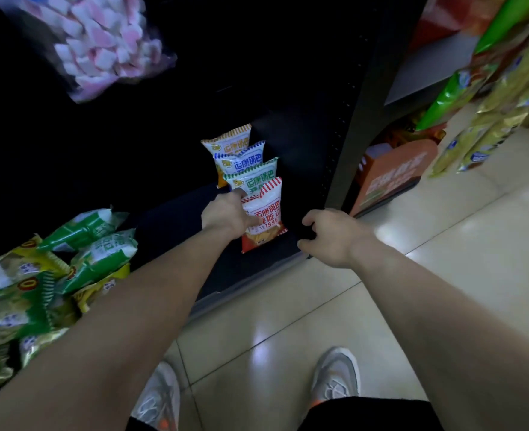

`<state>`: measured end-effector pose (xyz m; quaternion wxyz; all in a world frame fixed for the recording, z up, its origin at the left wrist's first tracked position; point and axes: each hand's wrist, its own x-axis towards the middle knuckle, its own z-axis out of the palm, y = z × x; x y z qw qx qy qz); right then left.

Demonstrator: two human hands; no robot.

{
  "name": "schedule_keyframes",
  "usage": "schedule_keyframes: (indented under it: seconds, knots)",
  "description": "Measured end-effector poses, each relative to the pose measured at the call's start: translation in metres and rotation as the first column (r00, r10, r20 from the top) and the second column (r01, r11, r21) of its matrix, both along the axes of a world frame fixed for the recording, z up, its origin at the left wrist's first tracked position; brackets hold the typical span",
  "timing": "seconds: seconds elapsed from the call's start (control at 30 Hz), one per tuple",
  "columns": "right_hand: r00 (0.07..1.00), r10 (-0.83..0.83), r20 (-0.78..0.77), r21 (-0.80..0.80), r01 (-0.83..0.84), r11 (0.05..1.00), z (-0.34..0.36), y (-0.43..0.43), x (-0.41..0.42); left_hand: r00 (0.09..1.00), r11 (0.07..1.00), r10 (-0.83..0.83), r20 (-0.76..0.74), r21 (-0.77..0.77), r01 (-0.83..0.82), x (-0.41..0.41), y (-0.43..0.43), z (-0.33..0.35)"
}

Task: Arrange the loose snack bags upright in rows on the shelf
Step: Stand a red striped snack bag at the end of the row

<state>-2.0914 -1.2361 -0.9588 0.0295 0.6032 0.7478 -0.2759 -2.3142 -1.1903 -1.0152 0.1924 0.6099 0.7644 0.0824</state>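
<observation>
A row of snack bags stands upright at the right end of the dark bottom shelf (176,225): an orange-trimmed bag (232,141) at the back, then a blue-trimmed bag (244,158), a green-trimmed bag (257,178) and a red-striped bag (268,209) in front. My left hand (226,214) grips the red-striped bag by its left edge, thumb across its front. My right hand (331,236) hovers just right of the row by the shelf's front corner, fingers curled and holding nothing. A loose pile of green and yellow bags (54,275) lies at the shelf's left.
A bag of pink and white marshmallows (101,45) hangs above on the left. The black shelf upright (356,119) stands right of the row, with an orange sign (391,178) and more hanging snack packs (490,104) beyond. Tiled floor and my shoes lie below.
</observation>
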Motion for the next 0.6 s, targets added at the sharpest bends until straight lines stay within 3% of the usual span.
schedule_keyframes:
  seconds: [0.27,0.6]
  knots:
    - [0.998,-0.02,0.051,-0.059,0.023,0.998,-0.018,0.002,0.015,1.0,1.0,-0.007,0.01,0.0,0.007,0.017,0.031,-0.033]
    - [0.995,0.024,0.102,-0.08,-0.015,0.997,-0.016,0.002,0.006,0.991,0.997,-0.048,-0.126,0.047,0.055,0.024,0.026,-0.033]
